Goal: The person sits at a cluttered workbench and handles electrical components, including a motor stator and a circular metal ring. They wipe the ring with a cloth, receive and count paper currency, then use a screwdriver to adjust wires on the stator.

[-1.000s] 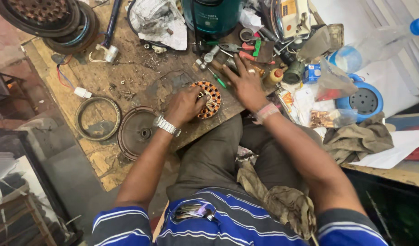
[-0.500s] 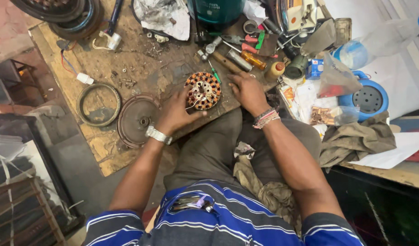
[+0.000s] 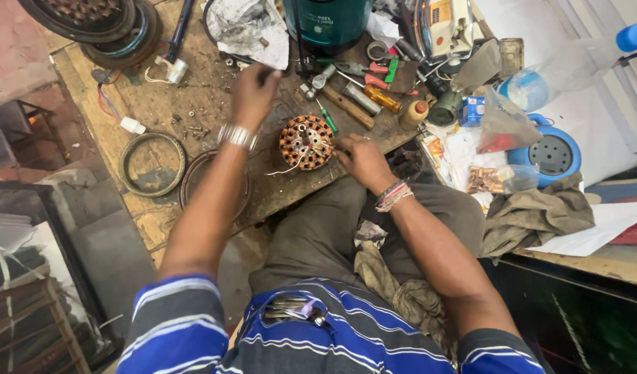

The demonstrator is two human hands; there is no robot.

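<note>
Seen from above, a copper-wound motor stator (image 3: 306, 142) lies on a cluttered wooden bench (image 3: 159, 111). The right hand (image 3: 360, 161) touches its edge, fingers loosely curled. The left hand (image 3: 255, 88) reaches beyond it, fingers bent, perhaps pinching something small.

The left arm is extending straight toward 12 o'clock, with a metal band sitting at its wrist. The left hand (image 3: 253, 90) is curling, fingers bent under. The right arm is angling in from 5 o'clock toward 11 o'clock. The right hand (image 3: 362, 161) is lying palm down, fingers pinching together at its 9 o'clock side.
</note>
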